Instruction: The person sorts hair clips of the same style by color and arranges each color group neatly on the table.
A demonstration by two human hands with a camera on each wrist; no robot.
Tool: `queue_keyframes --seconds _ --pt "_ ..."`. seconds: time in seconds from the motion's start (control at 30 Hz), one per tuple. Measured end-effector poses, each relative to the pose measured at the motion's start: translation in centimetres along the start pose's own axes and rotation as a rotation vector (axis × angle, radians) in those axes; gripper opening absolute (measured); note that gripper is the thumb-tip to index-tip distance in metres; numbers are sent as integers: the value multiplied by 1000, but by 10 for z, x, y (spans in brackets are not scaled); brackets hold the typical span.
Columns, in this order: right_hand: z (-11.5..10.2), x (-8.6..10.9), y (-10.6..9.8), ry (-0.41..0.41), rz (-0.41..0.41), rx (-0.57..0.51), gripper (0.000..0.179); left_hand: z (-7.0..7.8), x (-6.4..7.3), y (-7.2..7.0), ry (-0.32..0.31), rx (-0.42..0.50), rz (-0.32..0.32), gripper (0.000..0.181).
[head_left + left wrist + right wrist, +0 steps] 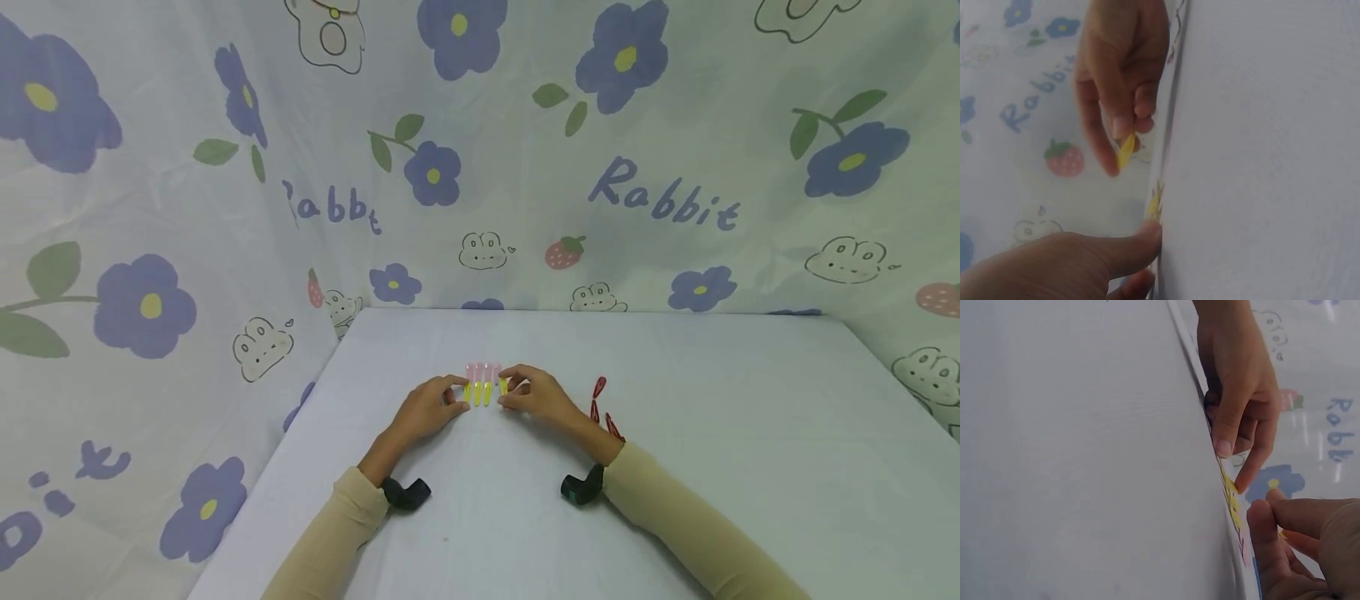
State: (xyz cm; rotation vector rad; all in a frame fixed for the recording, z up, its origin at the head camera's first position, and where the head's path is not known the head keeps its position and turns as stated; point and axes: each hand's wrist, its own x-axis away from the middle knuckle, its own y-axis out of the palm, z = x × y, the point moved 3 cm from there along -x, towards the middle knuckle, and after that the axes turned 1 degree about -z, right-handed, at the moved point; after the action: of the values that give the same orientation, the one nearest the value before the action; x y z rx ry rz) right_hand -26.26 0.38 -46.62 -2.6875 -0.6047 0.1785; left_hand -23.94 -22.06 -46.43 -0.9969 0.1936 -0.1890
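Note:
Several yellow snap hair clips lie side by side on the white table, just in front of a row of pink hair clips. At the left end of the yellow row, my left hand has thumb and forefinger at the two ends of the outermost clip. My right hand pinches another yellow hair clip at the right end, a small gap from the others. In the right wrist view its fingers hide most of that clip.
Red hair clips lie to the right, beside my right forearm, which partly covers one. The white tabletop ends at a patterned cloth behind and on the sides. Black wrist cameras sit under both wrists.

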Motion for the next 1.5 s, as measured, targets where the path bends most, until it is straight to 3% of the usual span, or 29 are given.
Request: queue_keyframes --seconds 0.17,0.4,0.5,0.97,1.5 --pt "5 -8 7 -22 19 67 40 -1 0 1 -3 -5 -2 41" --pt "4 -9 16 -173 56 341 40 -2 0 2 7 -4 8 41" --pt "2 -8 18 -190 54 405 42 -2 -1 1 -1 -4 8 41" --pt "1 -5 19 -201 81 451 44 -1 -1 0 -16 -15 -6 41" --pt "1 -6 20 -148 68 459 46 1 0 -1 -8 -10 6 42"
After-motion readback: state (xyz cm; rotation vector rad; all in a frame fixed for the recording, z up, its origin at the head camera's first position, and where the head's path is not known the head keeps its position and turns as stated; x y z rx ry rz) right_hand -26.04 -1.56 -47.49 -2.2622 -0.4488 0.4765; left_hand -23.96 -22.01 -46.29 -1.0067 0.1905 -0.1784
